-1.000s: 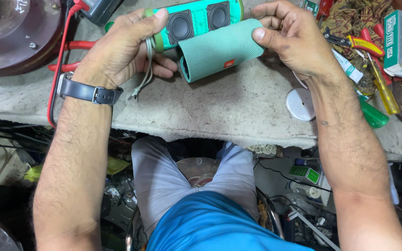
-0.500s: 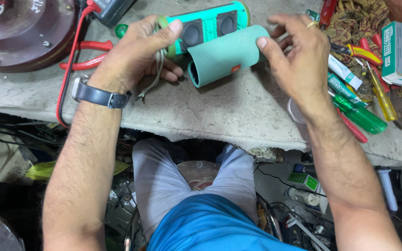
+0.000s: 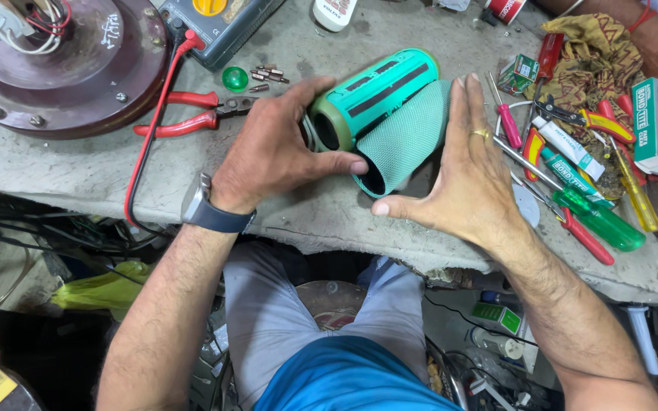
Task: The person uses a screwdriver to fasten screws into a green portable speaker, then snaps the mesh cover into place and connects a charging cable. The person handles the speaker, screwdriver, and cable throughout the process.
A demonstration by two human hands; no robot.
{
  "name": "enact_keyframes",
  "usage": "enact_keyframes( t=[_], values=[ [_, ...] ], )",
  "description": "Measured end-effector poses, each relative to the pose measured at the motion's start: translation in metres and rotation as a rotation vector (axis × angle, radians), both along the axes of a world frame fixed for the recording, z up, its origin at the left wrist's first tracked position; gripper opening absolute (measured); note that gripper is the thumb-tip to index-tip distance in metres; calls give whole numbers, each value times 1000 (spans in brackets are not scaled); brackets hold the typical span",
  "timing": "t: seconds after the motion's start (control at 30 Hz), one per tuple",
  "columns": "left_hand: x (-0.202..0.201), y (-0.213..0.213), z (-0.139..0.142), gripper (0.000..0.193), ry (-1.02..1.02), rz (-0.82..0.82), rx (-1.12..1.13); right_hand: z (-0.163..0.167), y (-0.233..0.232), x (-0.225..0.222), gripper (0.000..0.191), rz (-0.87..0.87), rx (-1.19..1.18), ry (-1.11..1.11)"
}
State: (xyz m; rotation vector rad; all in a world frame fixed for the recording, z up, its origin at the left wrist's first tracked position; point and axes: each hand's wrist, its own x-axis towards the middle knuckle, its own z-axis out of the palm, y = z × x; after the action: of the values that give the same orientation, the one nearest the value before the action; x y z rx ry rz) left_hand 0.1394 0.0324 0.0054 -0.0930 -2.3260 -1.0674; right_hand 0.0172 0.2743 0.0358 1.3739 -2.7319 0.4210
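Head view, left hand: grip closed around the near end of the teal cylindrical speaker body, thumb stretched across to the mesh sleeve's open mouth, seemingly to keep the two pieces lined up.
Head view, right hand: released, palm flat and fingers straight, pressed against the side of the teal mesh sleeve; it appears to brace the sleeve, not grasp it.
Where the pieces lie: both on the grey tabletop, touching side by side between the hands, near its front edge.
Around them: red-handled pliers to the left, screwdrivers and a glue tube to the right, a meter behind.
Hard to tell: the speaker's end face is largely covered by the left palm; the sleeve's interior is dark; the meter is cut off at the top edge.
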Motion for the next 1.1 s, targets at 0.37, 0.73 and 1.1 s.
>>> enact_keyframes(
  t=[0.37,0.73,1.1],
  values=[
    [-1,2,1,109,-46,19,-25,-5,0,3,154,15,-93,5],
    [1,2,-6,85,43,17,-53,-19,21,-21,154,174,-257,-120],
    [0,-2,-8,62,78,6,-2,-3,26,-43,75,186,-772,-1034]
  ],
)
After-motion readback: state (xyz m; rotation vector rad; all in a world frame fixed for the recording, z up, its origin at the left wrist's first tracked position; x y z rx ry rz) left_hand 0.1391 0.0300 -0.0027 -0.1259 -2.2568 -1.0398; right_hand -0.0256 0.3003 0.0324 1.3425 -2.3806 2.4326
